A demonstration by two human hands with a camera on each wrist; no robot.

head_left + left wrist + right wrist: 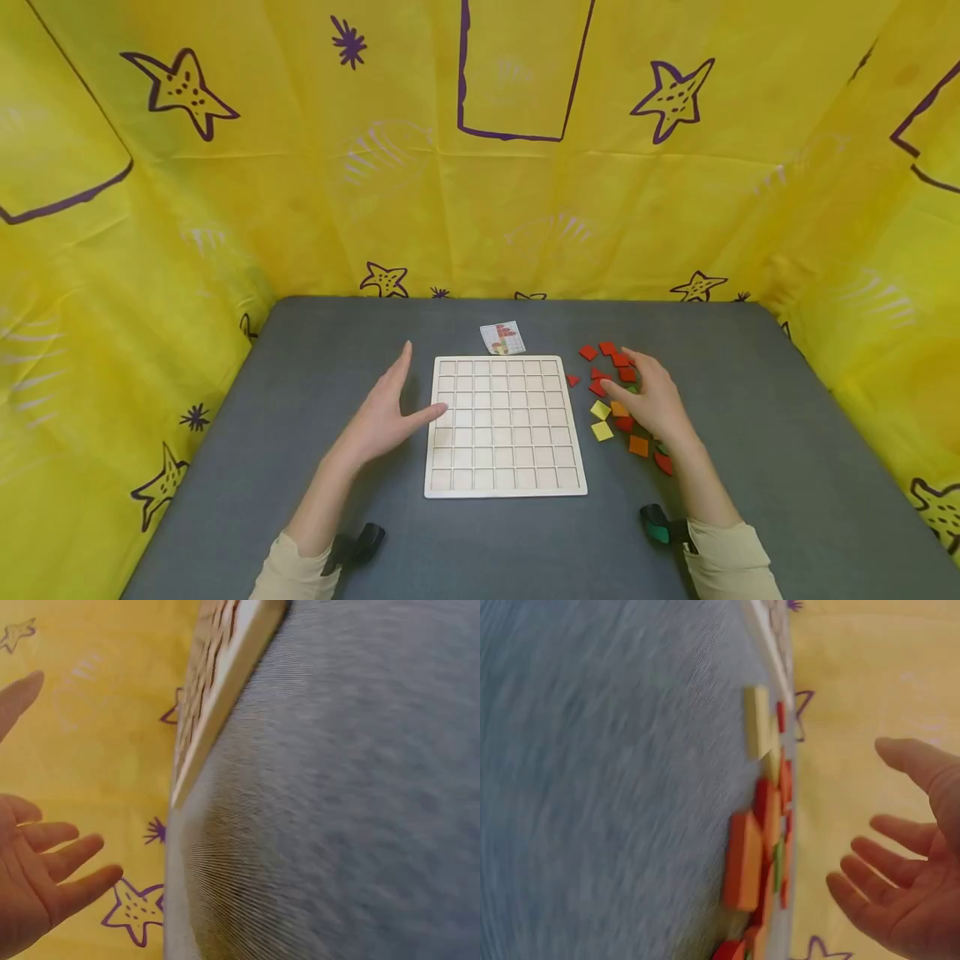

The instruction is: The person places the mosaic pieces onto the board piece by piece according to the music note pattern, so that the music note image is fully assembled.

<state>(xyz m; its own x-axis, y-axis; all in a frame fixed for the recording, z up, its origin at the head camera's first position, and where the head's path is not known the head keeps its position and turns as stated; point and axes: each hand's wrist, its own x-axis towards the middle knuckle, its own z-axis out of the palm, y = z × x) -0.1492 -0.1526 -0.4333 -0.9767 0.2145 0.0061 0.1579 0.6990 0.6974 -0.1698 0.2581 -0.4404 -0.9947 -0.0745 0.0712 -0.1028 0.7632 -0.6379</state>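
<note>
A pale wooden grid board [506, 361] lies flat on the grey table. My left hand [382, 417] is at its left side, fingers spread, with the thumb tip over the board's left edge; in the left wrist view the left hand [37, 877] holds nothing. On the other side, my right hand [654, 400] hovers over a scatter of small coloured tiles, thumb and fingers apart and nothing between them. Among these are yellow squares [602, 431], orange squares [638, 446] and red pieces [588, 353]. Green pieces lie partly hidden beneath the right hand.
Behind the board lies a small printed card [503, 338] with a coloured grid pattern. The grey table [360, 333] meets a yellow cloth backdrop [300, 208] at the back and sides. Black wrist straps [367, 543] sit at both cuffs.
</note>
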